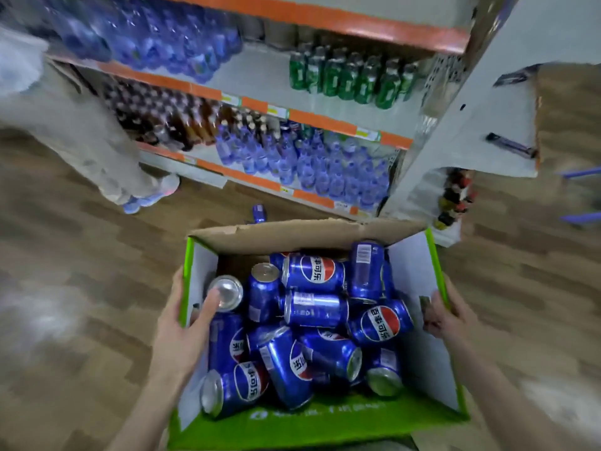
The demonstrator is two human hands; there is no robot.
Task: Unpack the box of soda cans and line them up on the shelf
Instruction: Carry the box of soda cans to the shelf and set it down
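your left hand clamps the left wall of the cardboard box: the thumb lies inside, its tip just touching the silver end of an upright can, while the fingers curl round the outside of the green rim. your right hand grips the right wall the same way, fingers curled over the rim and pinching the white inner face. both forearms reach up from the bottom edge of the view.

the box's far flap stands open toward the shelf unit, with a strip of wood-pattern floor between them. one loose can lies on that strip near the shelf's base.

inside the box the blue pepsi cans lie jumbled, most on their sides. the shelves hold blue water bottles, brown bottles and green bottles. a person's legs stand at the shelf's left end.
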